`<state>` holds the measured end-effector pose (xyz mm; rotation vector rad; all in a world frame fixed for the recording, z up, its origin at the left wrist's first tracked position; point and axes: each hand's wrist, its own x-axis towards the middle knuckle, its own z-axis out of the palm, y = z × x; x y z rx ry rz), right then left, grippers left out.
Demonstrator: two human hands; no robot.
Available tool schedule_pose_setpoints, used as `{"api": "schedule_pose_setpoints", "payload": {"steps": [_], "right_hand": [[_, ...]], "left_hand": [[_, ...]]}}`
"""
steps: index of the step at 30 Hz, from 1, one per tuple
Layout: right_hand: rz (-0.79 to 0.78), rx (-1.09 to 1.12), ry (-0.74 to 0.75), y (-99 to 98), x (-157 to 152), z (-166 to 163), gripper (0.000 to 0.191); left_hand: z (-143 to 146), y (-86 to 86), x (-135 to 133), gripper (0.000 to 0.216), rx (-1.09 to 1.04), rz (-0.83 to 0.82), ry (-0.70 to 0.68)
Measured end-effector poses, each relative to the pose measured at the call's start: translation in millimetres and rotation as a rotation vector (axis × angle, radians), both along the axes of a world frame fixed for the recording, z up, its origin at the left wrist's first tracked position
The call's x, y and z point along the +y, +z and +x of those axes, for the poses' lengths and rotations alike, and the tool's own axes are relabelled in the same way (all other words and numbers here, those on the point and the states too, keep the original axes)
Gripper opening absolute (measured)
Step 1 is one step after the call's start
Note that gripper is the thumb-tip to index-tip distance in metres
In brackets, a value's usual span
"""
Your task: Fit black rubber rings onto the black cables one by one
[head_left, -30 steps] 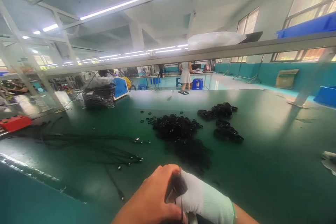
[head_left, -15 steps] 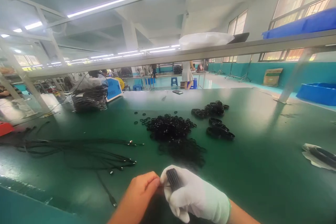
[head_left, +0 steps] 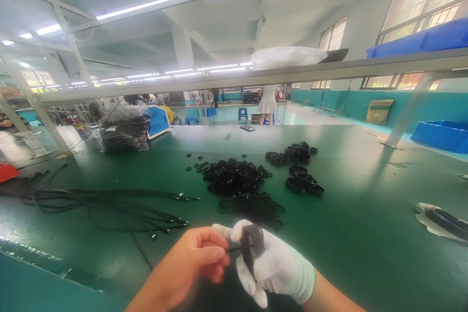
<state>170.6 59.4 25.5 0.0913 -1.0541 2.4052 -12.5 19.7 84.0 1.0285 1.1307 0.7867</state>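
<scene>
My right hand (head_left: 280, 265), in a white glove, grips a coiled black cable (head_left: 252, 243) between thumb and fingers, its loops standing upright. Bare and close beside it, my left hand (head_left: 199, 256) has its fingers curled. A short stretch of the cable runs from the coil to these fingers; the fingers hide its end. Just beyond both hands lies a heap of small black rings (head_left: 236, 178), with a looser spread of thin black loops (head_left: 252, 207) in front. To the left, several straight black cables (head_left: 109, 197) with metal-tipped plugs stretch across the green table (head_left: 347, 243).
Coiled black cables (head_left: 303, 180) lie right of the heap, with more coils (head_left: 292, 152) behind. A black coil on a pale wrapper (head_left: 440, 222) rests far right. A plastic-wrapped bundle (head_left: 124, 131) and a blue machine (head_left: 159, 122) stand back left. An overhead shelf (head_left: 219, 78) crosses the table.
The coil has turned so its loop opening shows. My left hand has shifted slightly left and up, its fingers more visible. The gloved fingers have spread a little.
</scene>
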Motion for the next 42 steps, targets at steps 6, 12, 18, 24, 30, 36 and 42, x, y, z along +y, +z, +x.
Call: {"api": "schedule_pose_setpoints", "payload": {"steps": [6, 12, 18, 24, 30, 36, 42], "right_hand": [[-0.035, -0.234, -0.114, 10.1, -2.8, 1.1, 0.054], [0.017, -0.429, -0.027, 11.3, -4.9, -1.1, 0.021], [-0.118, -0.158, 0.086, -15.8, 0.4, -5.5, 0.046], [-0.145, -0.030, 0.185, -15.4, -2.5, -8.4, 0.050], [-0.207, 0.042, 0.095, -19.3, -8.2, -19.0, 0.046], [-0.214, -0.040, 0.190, -22.1, 1.7, -11.8, 0.060], [-0.106, -0.385, -0.231, 9.7, 12.8, 5.8, 0.058]], "left_hand": [[19.3, 4.6, -7.8, 0.022, 0.194, 0.297, 0.149], [31.2, 1.0, -2.3, 0.040, 0.735, 0.679, 0.004], [36.1, -12.9, 0.7, 0.035, 0.760, 0.641, 0.129], [34.8, -7.9, -1.1, 0.027, 0.632, 0.596, 0.179], [31.7, -1.7, 1.0, 0.023, 0.641, 0.552, 0.217], [24.0, 13.9, 13.8, 0.031, 0.944, 0.457, 0.119], [-6.3, 2.7, 16.1, 0.034, 0.992, 0.483, 0.265]]}}
